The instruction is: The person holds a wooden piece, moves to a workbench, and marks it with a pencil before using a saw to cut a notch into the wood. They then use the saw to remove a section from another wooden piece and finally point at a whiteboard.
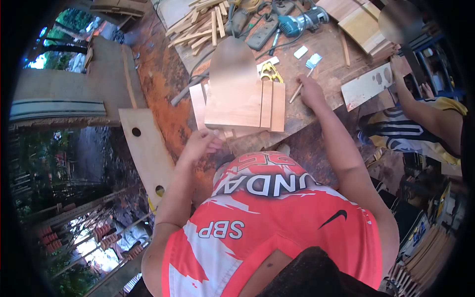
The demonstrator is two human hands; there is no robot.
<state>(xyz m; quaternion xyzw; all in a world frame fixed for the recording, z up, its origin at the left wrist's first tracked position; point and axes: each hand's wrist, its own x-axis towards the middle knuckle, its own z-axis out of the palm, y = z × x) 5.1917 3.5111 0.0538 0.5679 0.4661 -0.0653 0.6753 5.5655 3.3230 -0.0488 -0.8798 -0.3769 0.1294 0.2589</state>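
My right hand [312,92] is closed around a thin wooden stick [296,93] that slants over the workbench. A pale blue and white piece [313,61] lies at the stick's upper end, overlapping it in this view. In front of me lie light wooden boards [233,104], with two narrower strips [271,106] along their right side. My left hand [203,143] hangs by their near left corner, its fingers loosely bent and apart, with nothing visible in them. Just beyond the boards sits a yellow tool [270,73], beside a small white block [300,52].
A teal power tool [297,24] with cables and a power strip [263,32] lies at the back of the workbench [329,74]. Thin wood offcuts [200,24] are heaped at the back left. At right, another person's arm [408,91] reaches to a stained board [367,86].
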